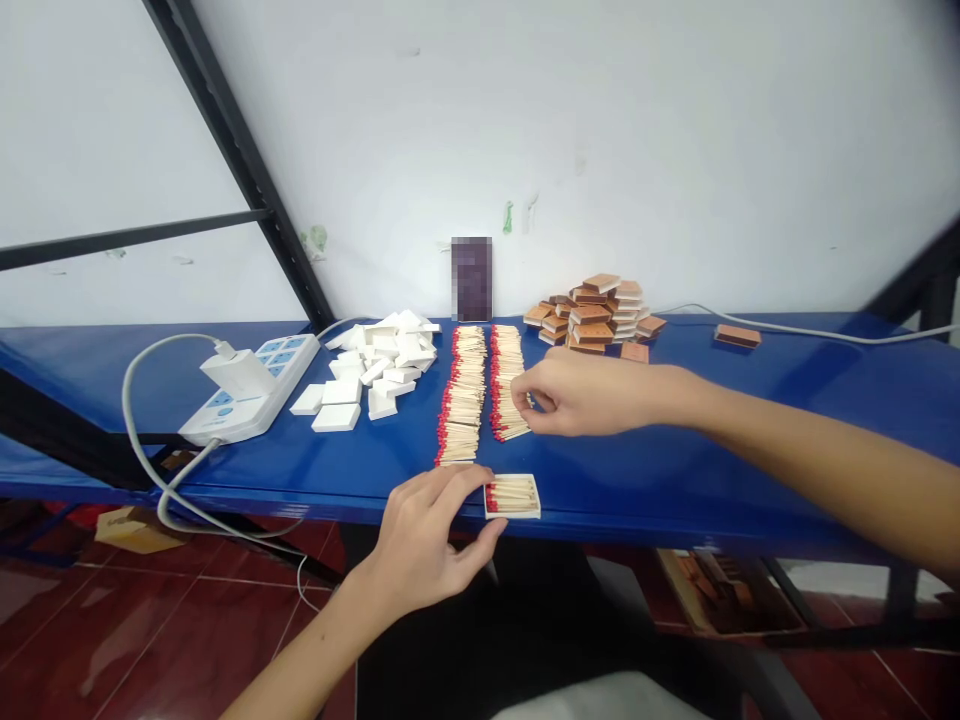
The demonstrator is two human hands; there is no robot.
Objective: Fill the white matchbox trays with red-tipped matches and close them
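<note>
Two long rows of red-tipped matches [480, 385] lie on the blue table [675, 470]. My right hand [581, 395] reaches in from the right and pinches matches at the near end of the right row. My left hand [431, 535] grips the left side of a small white tray [513, 496] filled with matches, at the table's front edge. A heap of white inner trays [375, 365] sits to the left. A stack of brown matchbox sleeves [596, 312] sits at the back right.
A white power strip with a plugged-in adapter [244, 385] and grey cable lies at the left. One lone brown sleeve [737, 335] and a cable lie far right. A dark blurred card [471, 278] leans on the white wall. Black frame bars cross upper left.
</note>
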